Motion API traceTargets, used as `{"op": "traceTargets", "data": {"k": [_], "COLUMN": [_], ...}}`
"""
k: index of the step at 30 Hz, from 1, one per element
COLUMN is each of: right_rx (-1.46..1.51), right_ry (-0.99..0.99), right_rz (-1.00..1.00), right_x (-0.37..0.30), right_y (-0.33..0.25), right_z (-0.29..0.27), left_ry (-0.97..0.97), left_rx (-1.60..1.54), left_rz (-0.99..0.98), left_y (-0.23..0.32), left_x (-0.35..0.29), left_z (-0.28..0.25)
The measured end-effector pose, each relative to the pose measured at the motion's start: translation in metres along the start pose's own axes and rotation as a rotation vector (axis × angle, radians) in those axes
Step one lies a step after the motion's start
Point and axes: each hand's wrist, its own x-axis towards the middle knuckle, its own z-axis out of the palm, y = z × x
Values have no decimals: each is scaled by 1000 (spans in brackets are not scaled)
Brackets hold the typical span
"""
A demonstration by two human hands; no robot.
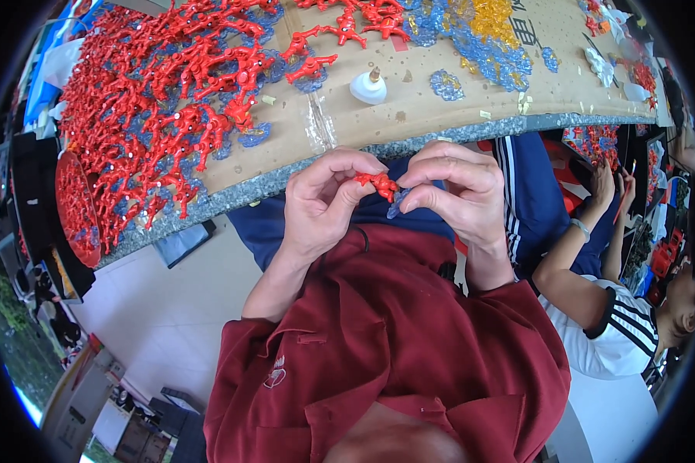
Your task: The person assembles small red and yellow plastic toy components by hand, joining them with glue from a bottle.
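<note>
My left hand [323, 202] pinches a small red coral-shaped plastic piece [377, 184] between thumb and fingertips, just below the table edge. My right hand [455, 193] holds a small clear blue plastic base [394, 205] against the red piece. Both hands meet above my lap, over a dark red shirt. On the cardboard-covered table [409, 108] lies a big spread of red coral pieces on blue bases [170, 85].
A white glue bottle [369, 86] stands on the cardboard near the edge. Clear blue and yellow plastic bases [479, 35] are heaped at the back right. A person in a white striped shirt [618, 324] sits to my right, handling red pieces.
</note>
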Motion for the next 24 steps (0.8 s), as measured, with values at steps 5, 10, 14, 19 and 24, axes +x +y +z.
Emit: {"op": "traceTargets", "data": {"k": [5,10,14,19,24], "right_rx": [-63,-52,-168,-106,135], "right_ry": [-36,-46,37,96,45], "right_rz": [-64,-116,-189,-20,-5], "right_x": [1,1,2,-5,-7], "right_y": [5,8,5,6,13], "right_z": [-3,-1,6,15,15], "left_ry": [25,36,31,-24,-27], "left_rx": [-4,-82,-197,-268,-252], "left_rz": [-151,-109,-94,122,187], "left_y": [9,3,4,-10,-19], "left_x": [-1,0,0,2,4], "left_z": [1,-2,-4,-11,-11]}}
